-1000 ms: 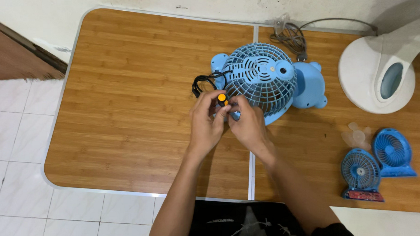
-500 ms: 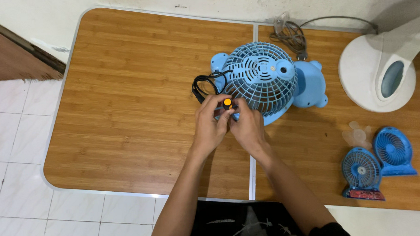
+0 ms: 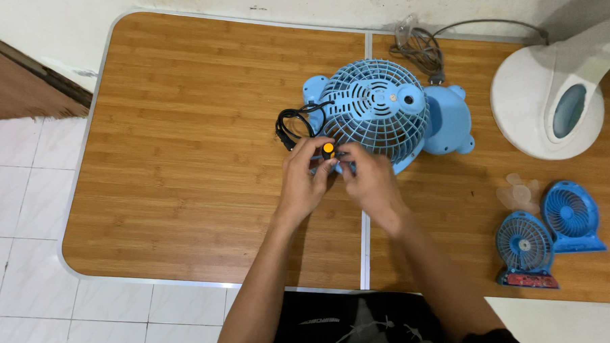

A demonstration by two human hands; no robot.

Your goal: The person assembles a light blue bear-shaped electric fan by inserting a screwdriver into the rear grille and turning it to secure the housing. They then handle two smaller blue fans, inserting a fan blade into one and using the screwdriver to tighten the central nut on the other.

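Observation:
A light blue desk fan (image 3: pixel 384 111) with a round grille lies on the wooden table (image 3: pixel 182 128). Both hands meet at the fan's near edge. My left hand (image 3: pixel 304 182) pinches a small orange knob (image 3: pixel 328 149) on the fan's base. My right hand (image 3: pixel 367 183) grips the fan's lower rim just right of the knob. A black cord (image 3: pixel 291 124) is coiled left of the fan, close above my left hand.
Two small blue handheld fans (image 3: pixel 547 234) and a loose clear fan blade (image 3: pixel 518 191) lie at the right. A large white appliance (image 3: pixel 559 95) stands at the far right. A grey cable bundle (image 3: pixel 419 46) sits at the back edge. White tiled floor lies to the left.
Both hands stay at the fan's near edge on the orange knob; the fingers have shifted slightly. The fan has not moved.

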